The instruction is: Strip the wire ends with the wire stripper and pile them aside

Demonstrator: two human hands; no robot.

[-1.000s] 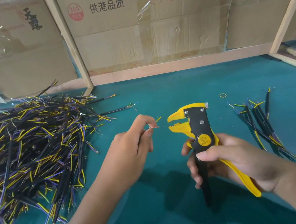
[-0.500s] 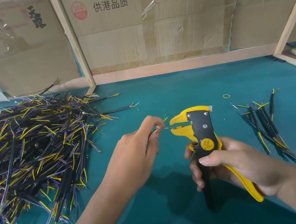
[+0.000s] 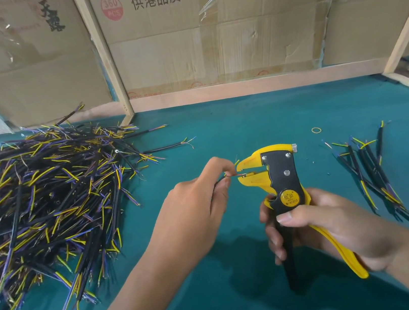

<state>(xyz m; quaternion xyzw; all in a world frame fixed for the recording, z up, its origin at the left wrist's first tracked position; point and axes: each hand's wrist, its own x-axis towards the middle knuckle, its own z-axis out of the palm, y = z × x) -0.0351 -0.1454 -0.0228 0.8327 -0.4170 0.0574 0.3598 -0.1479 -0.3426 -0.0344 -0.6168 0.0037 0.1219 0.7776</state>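
**Wire end at stripper mouth: misfeed risk**

Left hand [image 3: 195,204] pinches a wire [image 3: 231,175], tip entering the wire stripper [image 3: 278,178], which the right hand [image 3: 323,227] grips mid-bench. Shallow or skewed insertion risks nicked strands; a loose pinch risks slippage.

The left hand [image 3: 192,204] reaches forward, thumb and forefinger pinched together. The right hand [image 3: 334,231] is upright, fingers and thumb curled in a firm grip, both forearms extended.
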